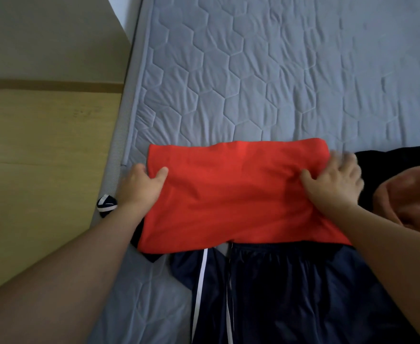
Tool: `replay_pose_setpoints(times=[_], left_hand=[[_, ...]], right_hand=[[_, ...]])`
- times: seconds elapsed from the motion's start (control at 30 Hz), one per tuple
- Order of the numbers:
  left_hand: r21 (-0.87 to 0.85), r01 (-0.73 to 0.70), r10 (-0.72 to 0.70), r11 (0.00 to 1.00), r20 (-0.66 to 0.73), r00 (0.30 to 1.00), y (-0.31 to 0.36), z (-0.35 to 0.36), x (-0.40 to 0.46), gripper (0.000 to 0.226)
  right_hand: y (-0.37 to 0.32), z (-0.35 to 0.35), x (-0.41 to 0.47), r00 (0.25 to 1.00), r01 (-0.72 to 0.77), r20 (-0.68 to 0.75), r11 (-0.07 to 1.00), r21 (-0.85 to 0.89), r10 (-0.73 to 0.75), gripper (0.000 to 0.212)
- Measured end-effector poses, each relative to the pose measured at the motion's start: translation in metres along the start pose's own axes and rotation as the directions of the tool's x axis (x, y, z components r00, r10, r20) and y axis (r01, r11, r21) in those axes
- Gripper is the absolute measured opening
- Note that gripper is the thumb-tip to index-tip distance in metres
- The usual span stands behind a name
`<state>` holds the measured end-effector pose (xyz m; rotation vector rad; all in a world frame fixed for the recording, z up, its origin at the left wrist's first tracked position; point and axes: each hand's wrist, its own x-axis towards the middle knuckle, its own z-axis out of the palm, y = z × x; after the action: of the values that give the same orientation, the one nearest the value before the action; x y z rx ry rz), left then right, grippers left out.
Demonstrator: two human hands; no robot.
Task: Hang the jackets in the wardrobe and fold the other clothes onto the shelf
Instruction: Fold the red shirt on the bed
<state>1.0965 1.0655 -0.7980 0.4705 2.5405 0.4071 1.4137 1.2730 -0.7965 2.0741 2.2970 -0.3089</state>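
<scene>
Quilted grey fabric, stitched in a honeycomb of hexagons, covers the mattress point(266, 70) that fills the view from 12 to 3 o'clock and runs down past the centre. Pale wood-grain flooring point(42, 150) lies along its edge at 9 o'clock. Next in size, a navy jacket point(290, 294) of shiny, crinkled material with thin white stripes and a central zip spreads flat at 6 o'clock, its length running toward the viewer. On top of its far end lies the red garment point(236, 194), a smooth matte cloth folded into a broad rectangle at the centre of the view, its long axis running from 9 to 3 o'clock across the bed and its far edge pointing to 12. A black garment point(397, 165) and a rumpled rust-orange garment point(414, 199) sit just beside it at 3 o'clock. The left hand point(139, 187) pinches the red garment's 9 o'clock edge, thumb on top and fingers tucked beneath. The right hand point(333, 180) grips the 3 o'clock edge, thumb pressed on the cloth; its fingers are blurred at the corner. A small navy-and-white object point(107, 204), too small to tell, sits by the left wrist at the mattress edge.
</scene>
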Motion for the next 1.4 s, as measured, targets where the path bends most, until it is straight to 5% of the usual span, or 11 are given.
replay_pose_setpoints(times=[0.1, 0.2, 0.33, 0.43, 0.53, 0.67, 0.8, 0.9, 1.13, 1.27, 1.4], left_hand=[[-0.218, 0.138, -0.126, 0.966, 0.068, 0.990, 0.016, 0.023, 0.018, 0.073], [-0.436, 0.214, -0.164, 0.874, 0.150, 0.975, 0.024, 0.024, 0.037, 0.057], [-0.565, 0.231, -0.138, 0.792, 0.203, 0.969, 0.031, 0.009, 0.050, 0.032], [-0.618, 0.308, -0.068, 0.723, 0.380, 0.923, 0.044, -0.008, 0.051, 0.017], [-0.509, 0.354, -0.041, 0.785, 0.526, 0.849, 0.045, -0.020, 0.047, 0.009], [-0.385, 0.245, -0.035, 0.890, 0.478, 0.877, 0.042, -0.025, 0.044, 0.006], [-0.345, 0.132, 0.020, 0.929, 0.402, 0.915, 0.046, -0.029, 0.043, 0.010], [-0.339, 0.128, 0.021, 0.932, 0.403, 0.915, 0.051, -0.031, 0.039, 0.011], [-0.286, 0.184, -0.032, 0.940, 0.464, 0.885, 0.091, -0.029, 0.021, 0.005], [-0.303, 0.124, 0.021, 0.945, 0.433, 0.901, 0.133, -0.019, 0.003, 0.013], [-0.294, 0.034, 0.086, 0.955, 0.386, 0.918, 0.168, 0.011, -0.008, 0.016]], right_hand=[[-0.022, 0.012, 0.009, 0.922, 0.364, 0.202, 0.919, -0.155, -0.331, 0.071], [-0.039, 0.026, 0.012, 0.836, 0.354, 0.513, 0.906, -0.233, -0.194, 0.070], [-0.077, 0.026, -0.043, 0.924, 0.335, 0.230, 0.936, -0.103, -0.306, 0.073], [-0.108, 0.030, -0.139, 0.766, 0.611, 0.129, 0.776, 0.157, -0.629, 0.063], [-0.132, 0.046, -0.214, 0.626, 0.712, 0.298, 0.684, 0.157, -0.721, 0.073], [-0.160, 0.066, -0.235, 0.682, 0.578, 0.501, 0.812, 0.077, -0.533, 0.085], [-0.172, 0.068, -0.224, 0.803, 0.434, 0.443, 0.901, 0.024, -0.398, 0.064], [-0.170, 0.065, -0.215, 0.829, 0.447, 0.332, 0.890, 0.089, -0.449, 0.039], [-0.132, 0.047, -0.208, 0.805, 0.345, 0.326, 0.838, 0.422, -0.496, 0.027], [-0.109, 0.028, -0.195, 0.750, -0.166, 0.522, 0.648, 0.744, -0.407, 0.019], [-0.080, 0.015, -0.184, 0.657, -0.650, 0.697, 0.254, 0.717, -0.288, 0.019]])
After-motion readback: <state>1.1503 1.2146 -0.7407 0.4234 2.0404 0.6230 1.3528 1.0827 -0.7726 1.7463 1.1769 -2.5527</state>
